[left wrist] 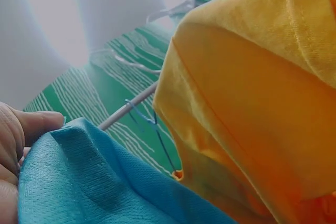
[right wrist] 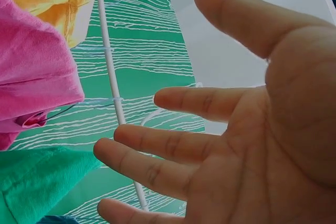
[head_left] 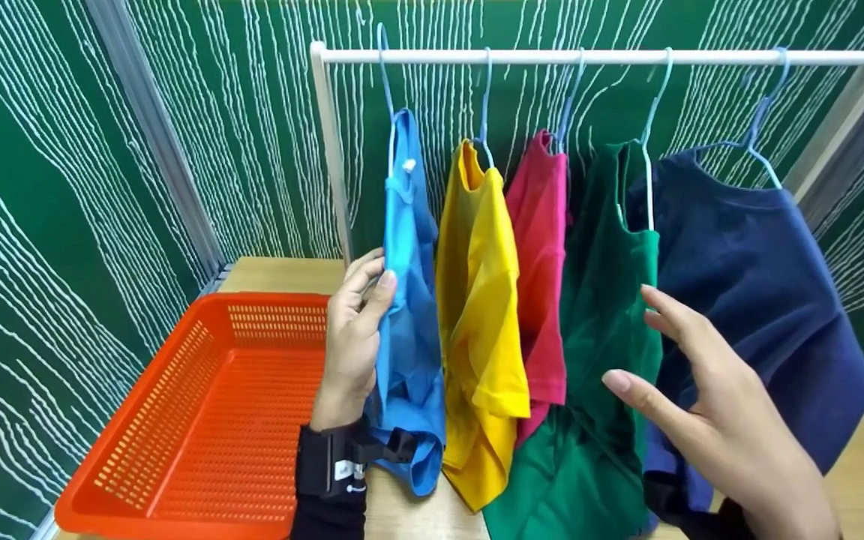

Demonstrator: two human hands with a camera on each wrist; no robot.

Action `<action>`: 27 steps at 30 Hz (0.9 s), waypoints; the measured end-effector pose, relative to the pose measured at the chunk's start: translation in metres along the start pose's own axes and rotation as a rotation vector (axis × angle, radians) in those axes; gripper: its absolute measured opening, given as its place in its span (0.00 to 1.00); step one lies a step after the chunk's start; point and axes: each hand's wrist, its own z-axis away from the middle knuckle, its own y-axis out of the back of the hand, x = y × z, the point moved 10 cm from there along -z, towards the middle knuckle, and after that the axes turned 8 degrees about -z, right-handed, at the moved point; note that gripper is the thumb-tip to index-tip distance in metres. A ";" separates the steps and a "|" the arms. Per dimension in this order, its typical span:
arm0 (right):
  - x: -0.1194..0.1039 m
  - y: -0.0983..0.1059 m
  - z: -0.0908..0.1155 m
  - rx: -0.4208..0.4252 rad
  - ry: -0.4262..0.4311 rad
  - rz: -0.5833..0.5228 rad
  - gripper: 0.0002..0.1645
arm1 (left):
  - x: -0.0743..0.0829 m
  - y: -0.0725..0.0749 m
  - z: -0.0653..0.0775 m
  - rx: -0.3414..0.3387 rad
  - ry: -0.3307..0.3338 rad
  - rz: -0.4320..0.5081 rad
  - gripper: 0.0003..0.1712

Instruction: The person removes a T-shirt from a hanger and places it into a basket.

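Observation:
My left hand (head_left: 353, 337) pinches the near edge of a light blue T-shirt (head_left: 406, 330), which hangs at the left end of the rack. The thumb lies along the fabric's edge in the left wrist view, where the blue cloth (left wrist: 100, 177) bunches beside it. My right hand (head_left: 724, 405) is held up with fingers spread, holding nothing. In the head view its fingertips overlap the green T-shirt (head_left: 604, 330) and the navy T-shirt (head_left: 754, 277). Between the hands hang a yellow T-shirt (head_left: 481, 322) and a pink T-shirt (head_left: 541, 285).
A white clothes rail (head_left: 627, 57) carries the shirts on pale blue hangers (head_left: 383, 75). At the left, an orange-red plastic basket (head_left: 139, 420) sits on the wooden table (head_left: 282, 275). Green panels (head_left: 42, 187) with white wavy lines stand behind and at the sides.

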 end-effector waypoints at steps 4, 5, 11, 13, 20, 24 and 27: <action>-0.006 -0.004 -0.004 -0.014 0.024 0.002 0.48 | 0.001 0.002 0.000 0.007 -0.014 -0.030 0.17; -0.007 -0.005 -0.004 -0.017 0.027 0.005 0.47 | 0.001 0.002 0.000 0.007 -0.016 -0.043 0.17; -0.010 -0.009 -0.007 -0.027 0.035 0.009 0.47 | 0.005 -0.003 0.001 -0.021 -0.037 -0.078 0.16; -0.010 -0.009 -0.007 -0.028 0.037 0.002 0.47 | 0.010 -0.007 0.003 -0.060 -0.056 -0.061 0.15; -0.011 -0.011 -0.010 -0.018 0.040 -0.003 0.46 | 0.028 -0.023 0.014 -0.232 -0.096 -0.181 0.10; -0.015 -0.018 -0.015 -0.014 0.072 -0.005 0.45 | 0.037 -0.032 0.021 -0.310 -0.094 -0.246 0.09; -0.021 -0.024 -0.020 0.018 0.116 -0.006 0.43 | 0.043 -0.039 0.029 -0.368 -0.077 -0.289 0.08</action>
